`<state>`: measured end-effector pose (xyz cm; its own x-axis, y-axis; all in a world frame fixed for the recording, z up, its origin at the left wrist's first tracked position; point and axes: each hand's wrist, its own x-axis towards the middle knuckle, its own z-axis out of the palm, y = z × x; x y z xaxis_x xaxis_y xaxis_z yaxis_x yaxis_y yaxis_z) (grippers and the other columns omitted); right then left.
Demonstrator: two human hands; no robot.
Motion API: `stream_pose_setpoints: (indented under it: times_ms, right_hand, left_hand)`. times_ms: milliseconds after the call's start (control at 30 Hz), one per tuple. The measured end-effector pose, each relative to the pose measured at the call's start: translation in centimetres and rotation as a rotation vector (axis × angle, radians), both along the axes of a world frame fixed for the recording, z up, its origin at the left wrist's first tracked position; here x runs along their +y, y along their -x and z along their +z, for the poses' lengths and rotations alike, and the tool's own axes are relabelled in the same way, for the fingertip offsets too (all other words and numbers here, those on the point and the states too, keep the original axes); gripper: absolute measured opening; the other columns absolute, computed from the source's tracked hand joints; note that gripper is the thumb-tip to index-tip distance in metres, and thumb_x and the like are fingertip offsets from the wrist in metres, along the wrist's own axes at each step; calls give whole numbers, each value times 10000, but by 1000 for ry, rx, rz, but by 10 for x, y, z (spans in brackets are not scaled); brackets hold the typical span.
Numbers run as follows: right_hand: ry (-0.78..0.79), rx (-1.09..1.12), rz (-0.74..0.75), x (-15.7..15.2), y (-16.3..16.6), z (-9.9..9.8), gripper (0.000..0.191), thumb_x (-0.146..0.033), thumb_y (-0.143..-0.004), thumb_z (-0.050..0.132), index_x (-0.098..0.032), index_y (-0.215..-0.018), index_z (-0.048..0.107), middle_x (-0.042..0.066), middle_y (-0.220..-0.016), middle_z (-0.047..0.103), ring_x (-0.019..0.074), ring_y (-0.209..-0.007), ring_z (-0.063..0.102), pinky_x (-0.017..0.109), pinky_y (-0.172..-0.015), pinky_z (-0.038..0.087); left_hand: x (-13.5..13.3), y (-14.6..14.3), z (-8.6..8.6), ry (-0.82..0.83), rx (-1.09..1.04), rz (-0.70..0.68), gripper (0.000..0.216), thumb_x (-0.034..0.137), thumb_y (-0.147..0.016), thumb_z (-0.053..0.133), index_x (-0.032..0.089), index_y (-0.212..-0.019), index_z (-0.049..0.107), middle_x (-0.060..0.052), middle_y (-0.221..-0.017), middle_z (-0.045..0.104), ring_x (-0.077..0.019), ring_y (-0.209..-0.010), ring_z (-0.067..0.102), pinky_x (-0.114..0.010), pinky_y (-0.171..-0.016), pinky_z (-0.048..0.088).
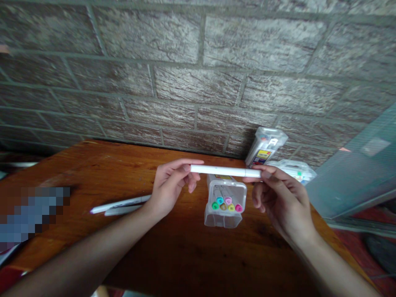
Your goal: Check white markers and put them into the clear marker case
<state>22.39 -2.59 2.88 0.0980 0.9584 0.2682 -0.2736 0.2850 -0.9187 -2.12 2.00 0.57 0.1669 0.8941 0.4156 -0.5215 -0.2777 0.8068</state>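
Observation:
A white marker (224,170) is held level above the wooden table (123,165), one end in each hand. My left hand (171,186) pinches its left end between thumb and fingers. My right hand (278,198) pinches its right end, near the cap seam. Just below the marker stands an open clear plastic case (225,202) with several markers in it, their coloured ends facing me.
Two loose white markers (119,205) lie on the table left of my left hand. A clear marker case (265,147) leans on the brick wall at the back right, another clear case (297,171) beside it. A glass panel (355,173) stands at the right.

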Motion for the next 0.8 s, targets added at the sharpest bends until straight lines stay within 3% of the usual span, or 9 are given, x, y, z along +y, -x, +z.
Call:
stream_pose_setpoints:
  times_ms: [800]
  right_hand:
    - [-1,6,16,-1,-1,-1,197,-332,-921,790,-190,-1055,819,92,-920,856,110,-405,616,180,-324,449]
  left_hand:
    - [-2,-2,5,20,-8,35,227,271,-883,777,134,-1030,882,-52,-649,719,-107,-496,579,-228,-484,460]
